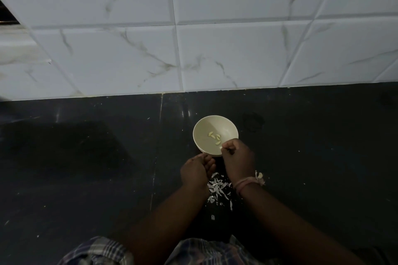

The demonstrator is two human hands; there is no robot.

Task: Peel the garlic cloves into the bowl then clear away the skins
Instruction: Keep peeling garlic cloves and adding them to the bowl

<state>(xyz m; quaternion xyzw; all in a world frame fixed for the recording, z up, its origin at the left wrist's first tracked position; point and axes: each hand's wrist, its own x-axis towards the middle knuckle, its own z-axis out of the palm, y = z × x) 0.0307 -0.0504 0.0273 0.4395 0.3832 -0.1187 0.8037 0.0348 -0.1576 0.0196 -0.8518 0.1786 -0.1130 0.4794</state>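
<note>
Fingers of the right hand (238,160) are curled and bunched over the near rim of the bowl (201,129), pinching what looks like a small pale clove at their tips, though it is too small to be sure; fingers of the left hand (195,171) are loosely curled just beside the bowl's near edge, and whether they hold anything I cannot tell; a few peeled cloves (215,137) lie in the bowl's bottom, which stands on the dark worktop (86,157); loose skins (217,187) are scattered between the wrists. To do this well, I judge the clove should be let go low over the bowl; skins kept in one heap will sweep away easily later.
</note>
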